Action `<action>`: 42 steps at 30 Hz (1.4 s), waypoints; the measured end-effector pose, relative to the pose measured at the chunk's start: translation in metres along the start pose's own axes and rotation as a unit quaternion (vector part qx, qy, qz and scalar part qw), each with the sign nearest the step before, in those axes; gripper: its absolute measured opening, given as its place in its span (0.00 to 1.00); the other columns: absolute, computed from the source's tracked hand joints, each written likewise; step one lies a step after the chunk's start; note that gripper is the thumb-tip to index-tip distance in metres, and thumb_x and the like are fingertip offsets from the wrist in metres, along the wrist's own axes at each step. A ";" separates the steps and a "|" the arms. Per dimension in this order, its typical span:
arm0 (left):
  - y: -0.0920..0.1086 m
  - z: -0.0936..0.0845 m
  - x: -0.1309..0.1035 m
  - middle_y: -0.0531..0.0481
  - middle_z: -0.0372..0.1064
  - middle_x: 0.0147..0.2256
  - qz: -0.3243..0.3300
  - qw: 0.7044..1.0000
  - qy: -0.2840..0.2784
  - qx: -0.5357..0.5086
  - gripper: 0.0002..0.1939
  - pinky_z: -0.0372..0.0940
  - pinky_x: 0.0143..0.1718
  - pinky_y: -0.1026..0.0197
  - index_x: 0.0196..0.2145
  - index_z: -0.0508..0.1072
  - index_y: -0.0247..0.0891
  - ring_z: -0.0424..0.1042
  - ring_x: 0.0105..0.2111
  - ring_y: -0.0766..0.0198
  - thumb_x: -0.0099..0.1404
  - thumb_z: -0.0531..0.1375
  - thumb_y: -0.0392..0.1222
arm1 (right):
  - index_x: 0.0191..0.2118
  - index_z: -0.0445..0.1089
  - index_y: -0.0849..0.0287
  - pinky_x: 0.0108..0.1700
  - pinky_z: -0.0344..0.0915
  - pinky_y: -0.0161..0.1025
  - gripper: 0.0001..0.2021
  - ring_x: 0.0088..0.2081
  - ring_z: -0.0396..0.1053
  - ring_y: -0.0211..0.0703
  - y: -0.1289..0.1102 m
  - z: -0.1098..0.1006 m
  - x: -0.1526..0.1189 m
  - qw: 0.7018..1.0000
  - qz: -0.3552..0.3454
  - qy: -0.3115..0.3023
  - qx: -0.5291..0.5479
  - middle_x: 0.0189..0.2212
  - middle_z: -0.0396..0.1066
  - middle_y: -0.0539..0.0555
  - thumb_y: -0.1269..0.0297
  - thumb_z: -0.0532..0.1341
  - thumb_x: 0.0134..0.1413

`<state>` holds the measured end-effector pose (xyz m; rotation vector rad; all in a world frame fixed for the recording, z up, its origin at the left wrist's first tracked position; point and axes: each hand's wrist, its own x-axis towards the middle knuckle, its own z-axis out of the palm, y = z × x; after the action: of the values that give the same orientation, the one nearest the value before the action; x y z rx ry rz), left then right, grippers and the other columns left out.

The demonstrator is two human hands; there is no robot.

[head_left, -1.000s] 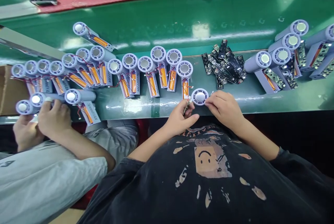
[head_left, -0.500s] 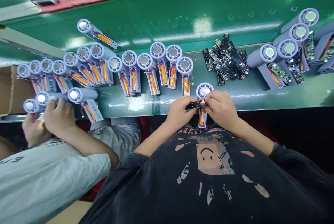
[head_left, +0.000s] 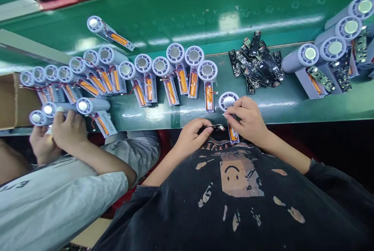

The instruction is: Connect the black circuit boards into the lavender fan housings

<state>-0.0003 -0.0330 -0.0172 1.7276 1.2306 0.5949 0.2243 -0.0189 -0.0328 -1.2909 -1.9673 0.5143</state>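
My left hand (head_left: 194, 136) pinches a thin black circuit board (head_left: 217, 127) by one end, its other end pointing right. Just in front of my body, a lilac handheld fan (head_left: 228, 101) lies at the table's front edge. An orange battery (head_left: 233, 134) shows in its open handle, which juts out over the edge. Over that handle is my right hand (head_left: 248, 116), thumb and forefinger closed on a small white wire connector (head_left: 224, 115). The board and the connector are apart. My right fingers hide part of the fan's handle.
A heap of black circuit boards (head_left: 260, 66) lies beyond my right hand. Fans with boards (head_left: 309, 54) stand at the right. Several open fans (head_left: 175, 53) line the table leftward. A co-worker's hands (head_left: 68, 128) handle a fan at far left, near a cardboard box (head_left: 17, 101).
My left hand has drawn the circuit board left and down, away from the fan. My right hand has shifted slightly, now showing the white connector in its pinch. The view has turned a little.
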 end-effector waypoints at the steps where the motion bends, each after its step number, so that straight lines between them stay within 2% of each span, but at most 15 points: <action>1: -0.003 0.001 -0.003 0.47 0.79 0.35 -0.021 0.999 -0.004 -0.027 0.09 0.70 0.40 0.58 0.36 0.72 0.38 0.77 0.37 0.60 0.70 0.57 0.45 | 0.32 0.74 0.55 0.41 0.56 0.43 0.09 0.37 0.62 0.44 -0.001 -0.001 0.000 1.000 0.002 -0.001 0.002 0.32 0.64 0.52 0.64 0.59 0.63; 4: -0.009 0.006 -0.007 0.44 0.81 0.40 -0.063 0.991 -0.023 -0.112 0.12 0.72 0.41 0.58 0.48 0.68 0.38 0.80 0.36 0.61 0.73 0.54 0.46 | 0.32 0.75 0.55 0.41 0.55 0.43 0.09 0.37 0.61 0.44 -0.003 -0.002 0.001 1.000 0.010 -0.014 -0.002 0.32 0.63 0.52 0.64 0.59 0.62; 7: -0.011 0.008 -0.004 0.44 0.81 0.43 -0.061 0.995 -0.015 -0.081 0.20 0.73 0.44 0.58 0.59 0.65 0.37 0.81 0.36 0.62 0.73 0.53 0.45 | 0.31 0.75 0.55 0.41 0.53 0.43 0.09 0.37 0.61 0.43 -0.006 -0.004 0.002 0.999 0.013 -0.027 -0.021 0.32 0.63 0.52 0.64 0.59 0.62; 11: -0.011 0.007 0.001 0.48 0.81 0.43 -0.011 0.999 0.023 0.022 0.18 0.74 0.43 0.59 0.57 0.72 0.40 0.81 0.33 0.64 0.73 0.51 0.42 | 0.30 0.75 0.55 0.41 0.49 0.42 0.09 0.37 0.61 0.43 -0.011 -0.006 0.003 0.997 0.001 -0.024 -0.070 0.31 0.64 0.51 0.65 0.60 0.62; 14: -0.013 0.009 0.003 0.48 0.81 0.43 0.041 0.995 0.034 0.086 0.19 0.74 0.41 0.59 0.58 0.71 0.40 0.81 0.32 0.65 0.73 0.51 0.40 | 0.29 0.75 0.55 0.40 0.47 0.43 0.10 0.36 0.60 0.44 -0.015 -0.005 0.004 0.993 -0.013 -0.012 -0.117 0.31 0.65 0.51 0.65 0.60 0.61; 17: -0.015 0.010 0.005 0.48 0.81 0.40 0.083 0.984 0.040 0.155 0.20 0.75 0.39 0.59 0.58 0.71 0.38 0.81 0.35 0.62 0.74 0.50 0.40 | 0.27 0.74 0.55 0.39 0.46 0.43 0.11 0.36 0.59 0.44 -0.018 -0.003 0.006 0.989 -0.019 0.004 -0.147 0.30 0.66 0.51 0.65 0.60 0.61; 19: -0.014 0.010 0.006 0.46 0.81 0.42 0.091 0.978 0.036 0.184 0.19 0.75 0.40 0.59 0.58 0.71 0.38 0.81 0.39 0.60 0.73 0.51 0.41 | 0.26 0.73 0.56 0.39 0.45 0.43 0.11 0.35 0.59 0.44 -0.018 -0.001 0.007 0.987 -0.022 0.016 -0.159 0.29 0.66 0.51 0.66 0.60 0.60; 23: -0.009 0.008 0.007 0.45 0.78 0.50 0.070 0.985 0.002 0.158 0.20 0.75 0.45 0.58 0.58 0.71 0.39 0.80 0.45 0.58 0.71 0.54 0.40 | 0.26 0.73 0.56 0.39 0.45 0.44 0.12 0.36 0.57 0.44 -0.018 0.001 0.008 0.984 -0.024 0.027 -0.174 0.29 0.67 0.52 0.65 0.60 0.60; 26: -0.007 0.009 0.006 0.46 0.80 0.44 0.035 0.997 -0.026 0.071 0.22 0.75 0.42 0.60 0.60 0.68 0.38 0.81 0.37 0.62 0.70 0.53 0.37 | 0.26 0.74 0.55 0.40 0.45 0.44 0.12 0.36 0.58 0.44 -0.018 0.001 0.008 0.984 -0.015 0.022 -0.175 0.29 0.67 0.52 0.66 0.60 0.60; 28: -0.008 0.011 0.006 0.47 0.81 0.39 0.021 0.999 -0.021 0.026 0.25 0.75 0.39 0.61 0.62 0.66 0.36 0.80 0.32 0.64 0.68 0.54 0.36 | 0.25 0.74 0.55 0.40 0.45 0.44 0.12 0.36 0.58 0.44 -0.019 0.000 0.008 0.985 -0.014 0.017 -0.174 0.29 0.67 0.52 0.66 0.60 0.59; 30: -0.009 0.013 0.005 0.48 0.80 0.36 0.018 1.000 -0.002 0.015 0.26 0.75 0.41 0.59 0.62 0.66 0.36 0.80 0.32 0.64 0.66 0.54 0.35 | 0.25 0.74 0.55 0.40 0.44 0.44 0.12 0.36 0.58 0.44 -0.020 -0.001 0.008 0.985 -0.013 0.006 -0.174 0.29 0.67 0.51 0.66 0.60 0.60; 34: -0.010 0.015 0.006 0.48 0.79 0.38 0.018 0.999 0.008 0.029 0.25 0.74 0.47 0.55 0.60 0.68 0.38 0.80 0.37 0.62 0.65 0.54 0.35 | 0.25 0.74 0.55 0.40 0.44 0.44 0.12 0.36 0.57 0.45 -0.021 -0.003 0.009 0.983 -0.018 -0.009 -0.181 0.29 0.67 0.51 0.66 0.59 0.60; 42: -0.009 0.014 0.005 0.47 0.79 0.44 0.068 0.986 0.031 0.147 0.23 0.73 0.48 0.59 0.59 0.68 0.38 0.79 0.41 0.63 0.67 0.52 0.36 | 0.25 0.74 0.56 0.41 0.44 0.44 0.13 0.36 0.57 0.44 -0.022 -0.003 0.008 0.982 -0.025 -0.012 -0.186 0.29 0.67 0.51 0.65 0.59 0.61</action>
<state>0.0083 -0.0332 -0.0326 2.0660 1.3027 0.5720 0.2110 -0.0213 -0.0133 -1.4576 -2.1814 0.1385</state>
